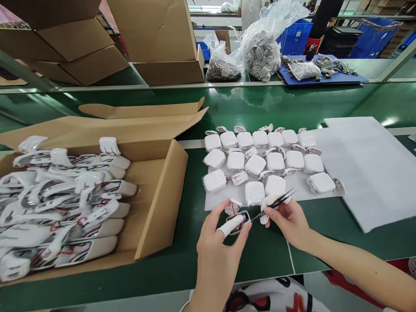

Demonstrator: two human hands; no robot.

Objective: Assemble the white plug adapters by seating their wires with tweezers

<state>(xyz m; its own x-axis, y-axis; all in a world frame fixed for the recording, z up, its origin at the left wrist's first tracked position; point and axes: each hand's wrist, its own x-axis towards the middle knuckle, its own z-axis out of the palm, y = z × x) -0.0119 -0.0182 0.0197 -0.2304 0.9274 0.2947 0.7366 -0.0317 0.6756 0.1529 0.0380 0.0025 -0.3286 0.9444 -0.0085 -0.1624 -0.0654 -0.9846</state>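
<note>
My left hand (218,242) is closed on an open white charger shell (239,220) with coloured wires showing inside; its index finger wears a white finger cot. My right hand (286,219) pinches black tweezers (274,203), whose tips point down-left into that shell. Both hands hover over the green bench just in front of a white foam sheet (214,200) that carries several rows of white charger housings (255,165), some with small caps lying beside them.
An open cardboard box (162,195) at the left holds several unassembled white shells with wires. A larger white foam sheet (367,169) lies at the right. Behind are cardboard boxes (162,39), plastic bags of parts (261,52), a blue tray (325,76) and people standing.
</note>
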